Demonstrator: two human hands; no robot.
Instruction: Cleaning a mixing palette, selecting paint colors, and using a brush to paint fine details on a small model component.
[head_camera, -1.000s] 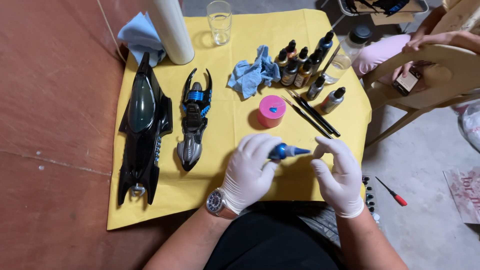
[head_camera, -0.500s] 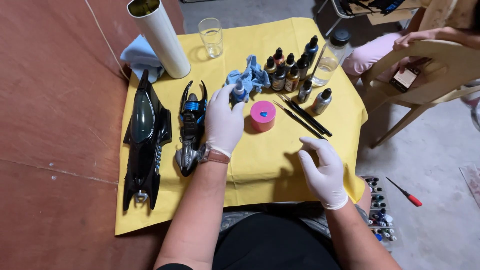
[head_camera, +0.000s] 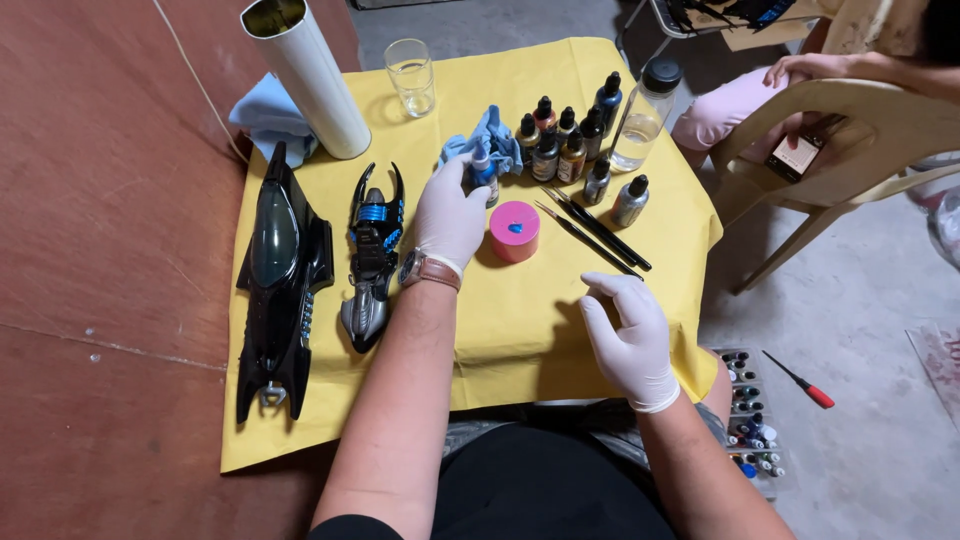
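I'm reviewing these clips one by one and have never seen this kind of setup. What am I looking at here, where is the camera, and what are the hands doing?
There is no machine here: a person works with two hands in white gloves, and the one camera sits on their head, looking down. The left hand, with a watch at the wrist, sets a small blue-capped bottle down by a blue cloth. The right hand hovers open over the yellow sheet and holds nothing. On the sheet lie a long black model vehicle, a smaller black and blue one, a pink round pot with a blue dab, thin brushes, a cluster of dropper bottles, a glass and a white tube. Another person sits on a chair at the upper right.
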